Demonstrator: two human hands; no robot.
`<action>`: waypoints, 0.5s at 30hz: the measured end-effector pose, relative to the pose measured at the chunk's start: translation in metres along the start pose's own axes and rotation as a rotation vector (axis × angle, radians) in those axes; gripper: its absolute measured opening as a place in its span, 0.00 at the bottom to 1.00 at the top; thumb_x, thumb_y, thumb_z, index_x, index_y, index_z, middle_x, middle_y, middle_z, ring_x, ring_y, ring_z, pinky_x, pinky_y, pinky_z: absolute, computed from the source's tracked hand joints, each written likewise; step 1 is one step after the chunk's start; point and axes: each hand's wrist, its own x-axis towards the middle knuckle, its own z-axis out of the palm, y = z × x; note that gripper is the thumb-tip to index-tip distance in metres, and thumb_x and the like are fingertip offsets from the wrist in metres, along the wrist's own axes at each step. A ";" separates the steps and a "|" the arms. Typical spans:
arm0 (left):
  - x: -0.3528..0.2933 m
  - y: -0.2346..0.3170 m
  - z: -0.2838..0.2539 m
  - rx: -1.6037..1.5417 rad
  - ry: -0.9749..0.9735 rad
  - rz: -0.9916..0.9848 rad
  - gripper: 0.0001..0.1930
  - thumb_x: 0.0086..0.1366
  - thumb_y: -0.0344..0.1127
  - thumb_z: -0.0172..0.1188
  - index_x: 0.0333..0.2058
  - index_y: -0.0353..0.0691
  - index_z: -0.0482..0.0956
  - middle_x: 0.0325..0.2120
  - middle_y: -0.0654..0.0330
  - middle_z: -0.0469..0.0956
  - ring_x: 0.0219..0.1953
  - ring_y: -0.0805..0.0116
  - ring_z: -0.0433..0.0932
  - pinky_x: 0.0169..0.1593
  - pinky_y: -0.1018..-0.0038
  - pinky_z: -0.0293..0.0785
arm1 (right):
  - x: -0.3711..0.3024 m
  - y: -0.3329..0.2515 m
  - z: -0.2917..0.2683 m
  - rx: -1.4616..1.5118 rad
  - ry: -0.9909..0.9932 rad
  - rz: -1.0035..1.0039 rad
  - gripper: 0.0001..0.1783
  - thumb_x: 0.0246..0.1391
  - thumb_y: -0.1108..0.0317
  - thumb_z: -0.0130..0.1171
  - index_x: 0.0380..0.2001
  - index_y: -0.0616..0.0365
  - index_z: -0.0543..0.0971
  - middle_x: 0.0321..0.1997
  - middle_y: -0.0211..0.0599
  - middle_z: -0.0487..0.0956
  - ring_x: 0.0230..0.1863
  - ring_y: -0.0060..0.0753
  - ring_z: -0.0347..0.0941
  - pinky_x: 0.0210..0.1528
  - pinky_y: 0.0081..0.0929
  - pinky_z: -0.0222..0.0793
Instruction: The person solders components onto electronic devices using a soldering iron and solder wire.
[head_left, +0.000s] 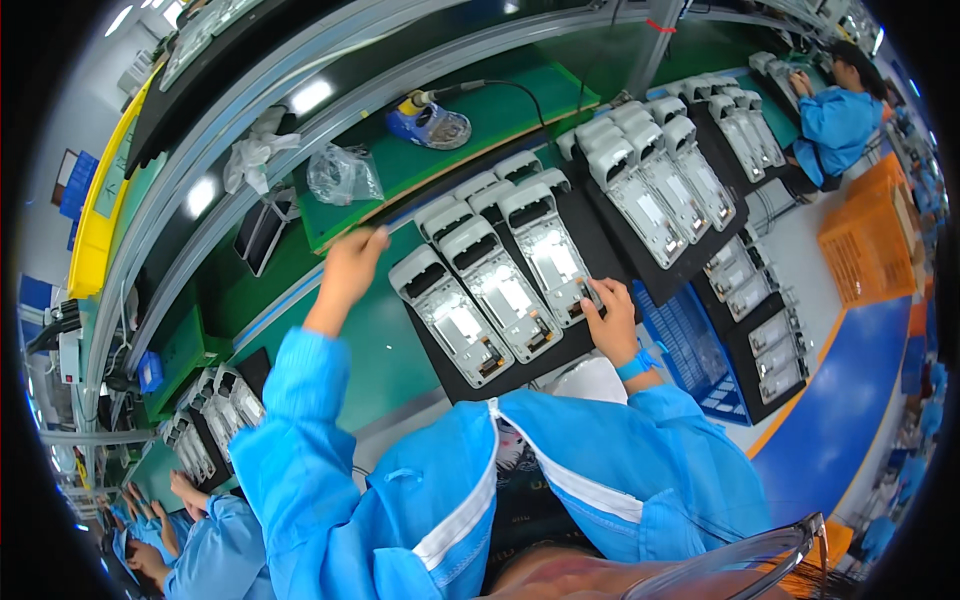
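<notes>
My left hand (350, 270) is raised over the green bench, left of the device housings, with its fingers curled together. Whatever its fingertips may hold is too small to make out. My right hand (613, 322) has thumb and fingers at the lower right edge of a grey device housing (548, 238), near its small dark connector. Beside that one lie a middle housing (500, 285) and a left housing (445, 315), both open-faced with a white panel and a flat cable at the lower end. All rest on a black board (452, 372).
More housings (645, 200) sit on another black board to the right. A blue crate (690, 340) stands below it. On the green shelf are a clear plastic bag (342, 175) and a blue-and-yellow tool holder (430, 122). Co-workers in blue sit at far right and lower left.
</notes>
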 end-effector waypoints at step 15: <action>0.224 0.062 0.063 0.658 0.159 0.302 0.12 0.58 0.43 0.48 0.33 0.42 0.74 0.30 0.52 0.75 0.34 0.52 0.74 0.36 0.60 0.69 | -0.012 0.037 0.002 0.088 0.155 -0.036 0.10 0.40 0.68 0.57 0.29 0.58 0.76 0.32 0.41 0.73 0.36 0.44 0.68 0.37 0.36 0.65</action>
